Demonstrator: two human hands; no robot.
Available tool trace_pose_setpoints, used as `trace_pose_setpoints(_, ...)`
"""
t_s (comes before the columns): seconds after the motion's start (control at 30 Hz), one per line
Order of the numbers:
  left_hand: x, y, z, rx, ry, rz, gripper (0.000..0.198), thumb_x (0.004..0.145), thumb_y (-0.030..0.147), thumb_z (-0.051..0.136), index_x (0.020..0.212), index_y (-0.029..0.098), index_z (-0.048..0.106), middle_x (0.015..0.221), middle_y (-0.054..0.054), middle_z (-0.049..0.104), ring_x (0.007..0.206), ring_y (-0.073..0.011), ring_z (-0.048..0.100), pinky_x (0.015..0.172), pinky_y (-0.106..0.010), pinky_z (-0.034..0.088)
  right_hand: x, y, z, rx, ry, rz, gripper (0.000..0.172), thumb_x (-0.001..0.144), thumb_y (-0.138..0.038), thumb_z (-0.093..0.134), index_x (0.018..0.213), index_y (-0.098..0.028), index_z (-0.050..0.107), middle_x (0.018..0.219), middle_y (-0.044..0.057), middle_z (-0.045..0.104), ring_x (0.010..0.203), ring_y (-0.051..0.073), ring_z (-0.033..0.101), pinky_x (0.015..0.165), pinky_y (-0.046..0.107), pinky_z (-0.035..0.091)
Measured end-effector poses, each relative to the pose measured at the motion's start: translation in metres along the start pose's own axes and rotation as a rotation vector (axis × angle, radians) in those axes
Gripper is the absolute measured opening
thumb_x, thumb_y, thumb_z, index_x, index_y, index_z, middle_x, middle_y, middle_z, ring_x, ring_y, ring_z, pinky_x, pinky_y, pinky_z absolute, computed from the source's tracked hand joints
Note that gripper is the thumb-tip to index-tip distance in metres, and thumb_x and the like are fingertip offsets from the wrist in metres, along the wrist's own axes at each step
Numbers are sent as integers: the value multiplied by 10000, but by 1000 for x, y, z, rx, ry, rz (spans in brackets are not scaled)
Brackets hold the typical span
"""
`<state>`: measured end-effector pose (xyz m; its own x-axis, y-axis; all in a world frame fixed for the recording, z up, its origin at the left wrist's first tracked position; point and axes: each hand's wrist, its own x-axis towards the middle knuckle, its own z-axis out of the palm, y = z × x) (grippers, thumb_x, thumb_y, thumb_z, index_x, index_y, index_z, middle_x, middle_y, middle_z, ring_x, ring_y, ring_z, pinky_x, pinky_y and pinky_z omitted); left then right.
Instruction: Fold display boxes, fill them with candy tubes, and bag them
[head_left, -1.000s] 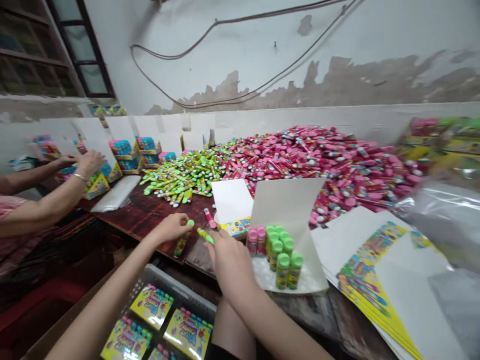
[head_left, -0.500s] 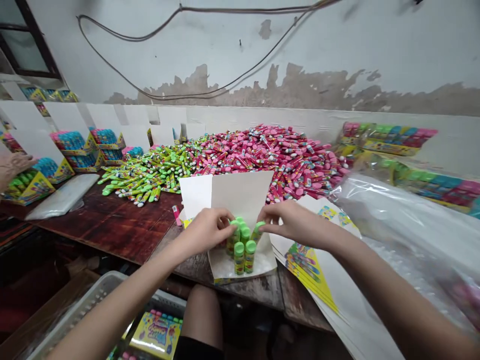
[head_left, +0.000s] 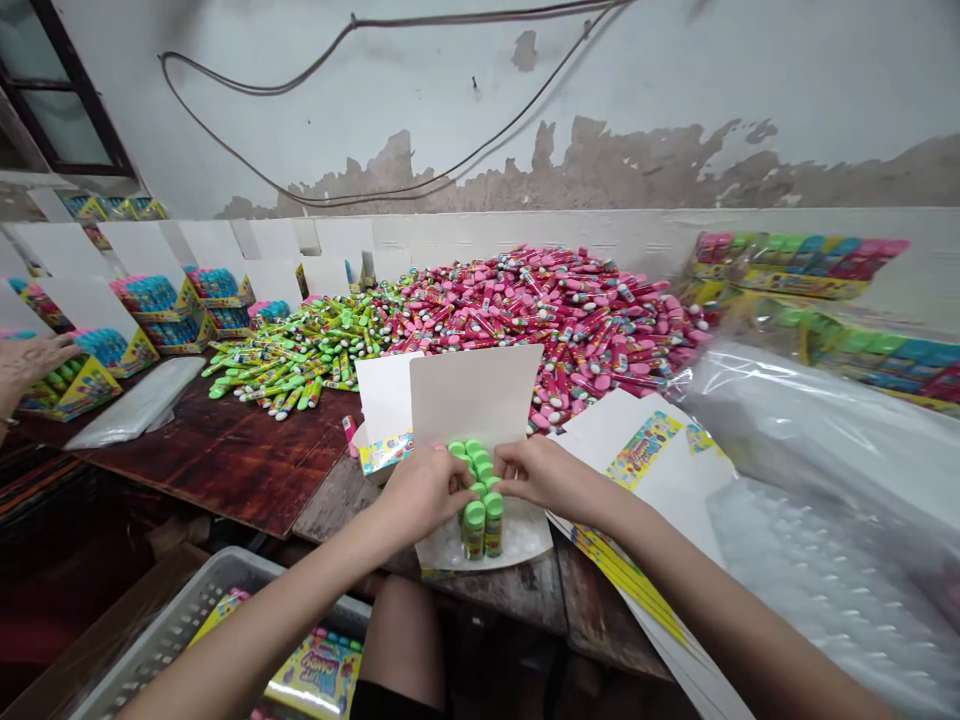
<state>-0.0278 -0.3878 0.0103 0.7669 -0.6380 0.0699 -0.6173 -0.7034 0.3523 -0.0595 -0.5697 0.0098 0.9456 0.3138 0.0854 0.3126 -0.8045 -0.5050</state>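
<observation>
An open white display box [head_left: 472,395] stands on the wooden table [head_left: 247,470] in front of me. Several upright green-capped tubes [head_left: 478,500] fill its tray. My left hand [head_left: 420,492] presses against the left side of the tubes with its fingers curled onto one. From the right, my right hand [head_left: 534,475] pinches a tube in the same cluster. Behind the box lie a heap of green tubes [head_left: 307,345] and a larger heap of pink tubes [head_left: 555,310].
Flat printed box blanks [head_left: 652,455] are stacked to the right, beside clear plastic bags [head_left: 817,480]. Filled display boxes [head_left: 161,310] line the left. Another person's hand [head_left: 26,360] rests at the far left. A grey crate [head_left: 180,630] with filled boxes sits below the table edge.
Both hands have drawn closer together on the green tubes in the box. The right hand moved left and down. The view has shifted slightly.
</observation>
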Motion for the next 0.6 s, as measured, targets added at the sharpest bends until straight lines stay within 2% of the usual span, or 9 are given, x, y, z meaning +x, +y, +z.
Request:
trace_pose_setpoints(0.1,-13,3,-3,-21,11,43,167,799,308,602,860,225,733,645,-18,651,641,-171,586,597,-249,378,-8,6,-9,56,-25,-56,64,743,-221,665,773,-166,677,698,10,668,654,131,594,596,215,376)
trace_pose_setpoints(0.13,-21,1,-7,-66,56,56,202,818,332,580,913,237,730,679,-21,667,672,-177,600,625,-253,404,-11,12,-15,107,-41,-74,119,763,-263,643,822,-169,685,753,20,684,684,138,605,614,220,400)
trace_pose_setpoints(0.2,-38,-15,-17,-204,223,25,285,857,407,515,988,247,711,803,-29,704,755,-183,628,698,-258,449,-15,32,-32,192,-21,-41,233,819,-334,560,932,-169,679,885,40,700,742,150,625,639,229,441)
trace_pose_setpoints(0.27,-50,-47,-25,-302,442,-122,366,880,472,444,959,226,703,936,-39,711,841,-189,642,742,-253,470,-12,61,-48,104,117,165,285,864,-332,476,1017,-173,657,977,47,696,795,154,639,665,228,463)
trace_pose_setpoints(0.33,-49,-91,-28,-175,533,-362,399,865,508,436,985,216,680,889,-42,712,780,-206,643,672,-269,469,3,93,-56,-167,278,455,283,873,-289,458,1052,-180,649,995,49,697,872,165,645,734,228,464)
trace_pose_setpoints(0.4,-36,-136,-25,40,451,-558,391,875,426,412,1120,206,623,997,-68,698,912,-232,639,745,-292,473,26,118,-55,-320,318,608,296,874,-288,467,1060,-144,646,1009,106,688,939,220,641,766,273,464)
trace_pose_setpoints(0.47,-16,-172,-16,168,360,-698,451,881,385,380,1225,149,550,1201,-138,613,1054,-282,599,833,-351,465,53,131,-45,-386,298,669,317,889,-297,450,1044,-103,647,1069,175,653,987,269,629,771,320,469)
trace_pose_setpoints(0.53,5,-194,-7,198,307,-765,484,883,412,357,1199,109,562,1255,-195,561,1091,-334,579,839,-404,464,76,136,-33,-442,276,712,317,906,-275,432,1048,-80,637,1150,211,602,1021,276,616,794,350,475)
trace_pose_setpoints(0.6,23,-206,-2,196,261,-795,511,877,481,351,1099,106,617,1214,-214,581,1078,-352,587,814,-414,472,93,135,-26,-480,243,726,289,911,-267,463,1079,-87,614,1171,184,592,1017,246,614,822,377,486)
